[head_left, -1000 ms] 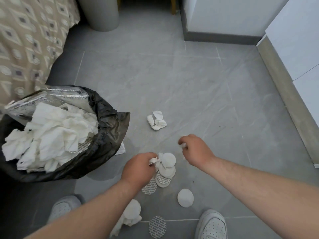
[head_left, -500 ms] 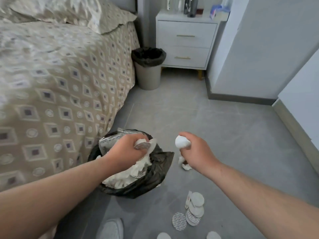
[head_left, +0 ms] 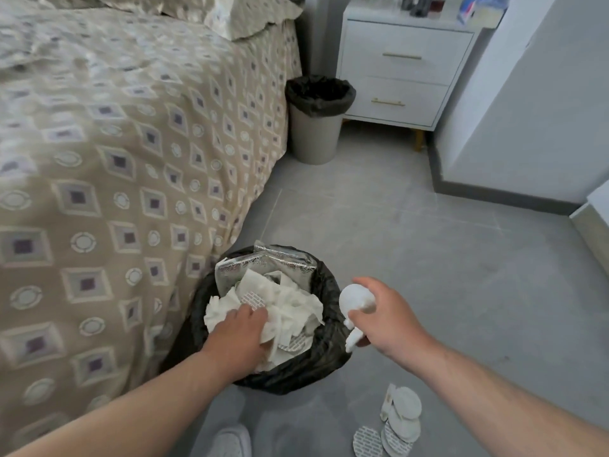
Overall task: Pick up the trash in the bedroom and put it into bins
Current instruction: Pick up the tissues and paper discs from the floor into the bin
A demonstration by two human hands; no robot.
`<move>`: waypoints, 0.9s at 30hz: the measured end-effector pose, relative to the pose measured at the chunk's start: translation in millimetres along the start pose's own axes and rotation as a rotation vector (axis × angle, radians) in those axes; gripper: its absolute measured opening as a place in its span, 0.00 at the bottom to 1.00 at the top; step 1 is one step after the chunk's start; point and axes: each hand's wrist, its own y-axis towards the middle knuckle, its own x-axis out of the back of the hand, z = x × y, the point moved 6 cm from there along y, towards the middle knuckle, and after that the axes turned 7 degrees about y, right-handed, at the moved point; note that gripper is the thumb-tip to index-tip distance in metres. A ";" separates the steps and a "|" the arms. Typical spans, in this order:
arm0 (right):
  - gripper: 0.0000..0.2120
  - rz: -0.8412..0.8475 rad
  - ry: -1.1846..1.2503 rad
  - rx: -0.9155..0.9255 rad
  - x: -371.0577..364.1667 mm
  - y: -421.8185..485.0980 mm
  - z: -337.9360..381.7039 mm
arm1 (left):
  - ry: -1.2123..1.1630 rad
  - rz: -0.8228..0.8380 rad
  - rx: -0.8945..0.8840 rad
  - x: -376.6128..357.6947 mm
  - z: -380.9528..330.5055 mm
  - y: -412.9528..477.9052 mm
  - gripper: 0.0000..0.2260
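no legible text, nightstand items [head_left: 469, 11] too blurred to read

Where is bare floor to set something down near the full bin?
Free: grey floor between the full bin, the empty bin and the skirting. Crowded: round pads lie near the right hand, which grips a crumpled tissue; the full bin is heaped.

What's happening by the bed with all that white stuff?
A person is clearing trash off the bedroom floor. Their left hand rests on the tissues in the black-lined bin beside the bed. Their right hand grips a crumpled tissue beside the bin's rim. Round white pads lie on the floor, not yet picked up.
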 end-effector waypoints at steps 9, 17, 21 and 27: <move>0.24 0.022 -0.100 0.050 -29.1 20.9 4.2 | -0.026 -0.266 -0.078 26.5 7.1 -16.6 0.36; 0.28 0.258 -0.351 0.175 -99.4 58.5 31.0 | -0.485 -0.626 -0.060 29.0 55.1 -36.3 0.28; 0.28 0.344 -0.759 0.165 -100.5 58.3 24.5 | -0.551 -0.620 0.054 12.6 63.5 -42.7 0.26; 0.28 0.186 -1.062 0.375 -83.0 45.4 36.3 | -0.265 -0.450 -0.017 -13.3 59.9 -45.4 0.34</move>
